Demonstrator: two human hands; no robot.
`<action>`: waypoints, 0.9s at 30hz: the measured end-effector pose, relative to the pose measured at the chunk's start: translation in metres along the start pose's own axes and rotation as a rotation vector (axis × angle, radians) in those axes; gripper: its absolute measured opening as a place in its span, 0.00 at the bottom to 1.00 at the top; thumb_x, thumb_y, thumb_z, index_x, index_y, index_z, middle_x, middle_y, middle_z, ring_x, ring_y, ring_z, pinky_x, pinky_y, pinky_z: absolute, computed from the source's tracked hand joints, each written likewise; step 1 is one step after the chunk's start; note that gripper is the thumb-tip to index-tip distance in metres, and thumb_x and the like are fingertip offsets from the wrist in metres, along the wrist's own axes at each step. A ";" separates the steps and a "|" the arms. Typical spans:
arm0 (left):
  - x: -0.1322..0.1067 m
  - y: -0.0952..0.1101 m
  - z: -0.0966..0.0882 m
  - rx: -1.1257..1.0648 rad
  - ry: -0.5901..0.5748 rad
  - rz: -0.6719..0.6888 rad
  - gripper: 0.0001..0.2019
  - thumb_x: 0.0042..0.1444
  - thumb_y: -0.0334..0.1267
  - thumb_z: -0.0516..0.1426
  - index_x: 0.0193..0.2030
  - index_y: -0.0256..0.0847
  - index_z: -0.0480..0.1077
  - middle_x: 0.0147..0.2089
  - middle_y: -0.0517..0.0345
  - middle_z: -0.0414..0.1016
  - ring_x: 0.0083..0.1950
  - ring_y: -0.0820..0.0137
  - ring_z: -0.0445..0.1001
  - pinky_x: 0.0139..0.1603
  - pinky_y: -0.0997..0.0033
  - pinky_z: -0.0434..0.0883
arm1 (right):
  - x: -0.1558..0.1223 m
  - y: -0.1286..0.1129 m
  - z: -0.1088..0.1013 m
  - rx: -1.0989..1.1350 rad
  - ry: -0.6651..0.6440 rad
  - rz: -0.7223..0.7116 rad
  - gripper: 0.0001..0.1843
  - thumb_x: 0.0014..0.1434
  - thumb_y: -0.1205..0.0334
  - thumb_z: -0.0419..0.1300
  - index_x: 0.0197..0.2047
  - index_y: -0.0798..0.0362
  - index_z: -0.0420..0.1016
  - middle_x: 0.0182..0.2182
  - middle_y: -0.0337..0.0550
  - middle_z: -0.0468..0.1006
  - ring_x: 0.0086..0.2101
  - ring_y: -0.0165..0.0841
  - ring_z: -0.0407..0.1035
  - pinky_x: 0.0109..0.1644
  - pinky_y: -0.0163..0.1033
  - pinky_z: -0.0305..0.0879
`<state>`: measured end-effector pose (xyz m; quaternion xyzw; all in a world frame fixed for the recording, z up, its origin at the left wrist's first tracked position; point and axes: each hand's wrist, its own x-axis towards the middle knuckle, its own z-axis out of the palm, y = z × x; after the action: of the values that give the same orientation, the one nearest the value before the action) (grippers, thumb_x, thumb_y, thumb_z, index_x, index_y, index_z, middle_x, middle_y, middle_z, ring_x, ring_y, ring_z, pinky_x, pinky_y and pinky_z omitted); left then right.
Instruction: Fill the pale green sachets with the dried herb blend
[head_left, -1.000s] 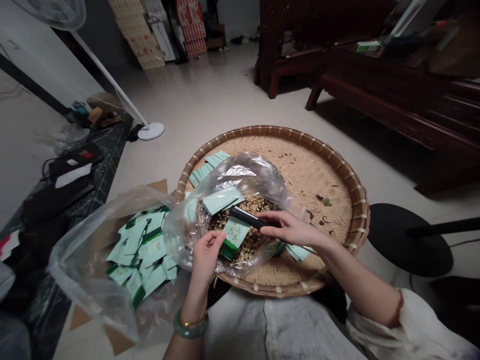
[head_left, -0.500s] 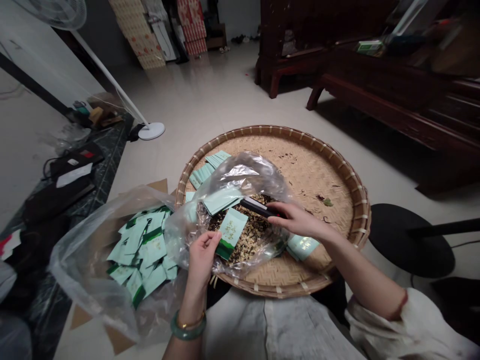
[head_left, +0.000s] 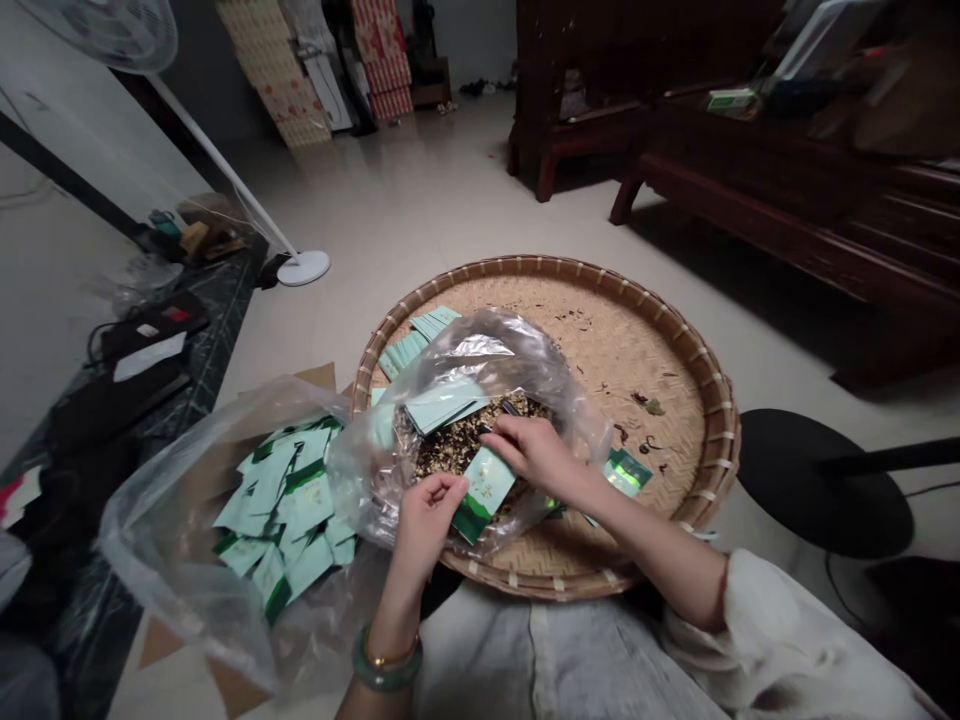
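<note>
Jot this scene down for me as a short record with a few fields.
Left hand: pinches a pale green sachet with a dark green base.
Right hand: over a clear plastic bag of dried tea-like flakes, beside a small black object.
Under them: round woven bamboo tray.
Left of them: large clear plastic bag of mint-green sachets.
Rest: white standing fan, dark wooden bench.
</note>
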<state>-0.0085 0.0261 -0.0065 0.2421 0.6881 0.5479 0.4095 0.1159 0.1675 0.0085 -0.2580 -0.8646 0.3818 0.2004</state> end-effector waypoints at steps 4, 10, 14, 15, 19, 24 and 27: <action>-0.001 -0.003 -0.001 -0.016 -0.021 -0.011 0.13 0.44 0.46 0.65 0.25 0.36 0.75 0.22 0.60 0.73 0.24 0.74 0.68 0.25 0.77 0.65 | 0.000 0.003 0.007 0.100 0.042 -0.030 0.18 0.63 0.59 0.53 0.22 0.52 0.56 0.19 0.33 0.61 0.23 0.27 0.56 0.28 0.33 0.49; 0.005 -0.001 -0.011 -0.573 0.363 0.181 0.18 0.40 0.52 0.67 0.32 0.40 0.76 0.29 0.61 0.77 0.27 0.73 0.73 0.28 0.77 0.69 | 0.015 0.006 0.000 0.262 -0.071 0.106 0.19 0.68 0.53 0.44 0.33 0.53 0.68 0.23 0.36 0.70 0.25 0.30 0.65 0.31 0.34 0.59; 0.005 0.010 -0.016 -0.816 0.505 0.302 0.24 0.49 0.61 0.58 0.45 0.47 0.74 0.47 0.57 0.79 0.41 0.66 0.78 0.36 0.71 0.73 | 0.041 0.004 0.013 -0.066 -0.018 -0.102 0.11 0.66 0.60 0.52 0.42 0.56 0.73 0.38 0.48 0.78 0.40 0.37 0.70 0.46 0.41 0.63; 0.004 0.011 -0.016 -0.808 0.472 0.299 0.26 0.50 0.62 0.57 0.48 0.47 0.74 0.49 0.55 0.78 0.44 0.65 0.78 0.39 0.70 0.74 | 0.048 0.003 0.018 -0.136 -0.011 -0.158 0.11 0.65 0.61 0.53 0.45 0.57 0.73 0.42 0.50 0.78 0.44 0.38 0.70 0.49 0.42 0.63; 0.001 0.010 -0.015 -0.789 0.392 0.267 0.23 0.53 0.56 0.58 0.50 0.45 0.73 0.48 0.52 0.79 0.46 0.65 0.78 0.45 0.67 0.73 | 0.078 -0.004 0.034 -0.376 -0.146 -0.317 0.19 0.59 0.64 0.60 0.54 0.58 0.70 0.51 0.54 0.74 0.51 0.42 0.67 0.55 0.44 0.60; 0.002 0.007 -0.017 -0.748 0.365 0.255 0.15 0.55 0.46 0.59 0.47 0.43 0.74 0.47 0.51 0.79 0.46 0.65 0.77 0.46 0.66 0.73 | 0.096 -0.008 0.039 -0.483 -0.302 -0.256 0.10 0.57 0.67 0.59 0.43 0.56 0.77 0.41 0.53 0.80 0.42 0.42 0.72 0.47 0.41 0.65; 0.003 0.006 -0.017 -0.661 0.387 0.270 0.15 0.54 0.41 0.61 0.48 0.41 0.73 0.51 0.48 0.77 0.51 0.64 0.75 0.49 0.66 0.72 | 0.088 -0.007 0.038 -0.434 -0.237 -0.250 0.12 0.64 0.66 0.53 0.41 0.55 0.78 0.41 0.50 0.80 0.42 0.38 0.72 0.47 0.40 0.65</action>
<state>-0.0252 0.0208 -0.0011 0.0782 0.5012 0.8239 0.2527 0.0241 0.1951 0.0036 -0.1398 -0.9687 0.1875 0.0833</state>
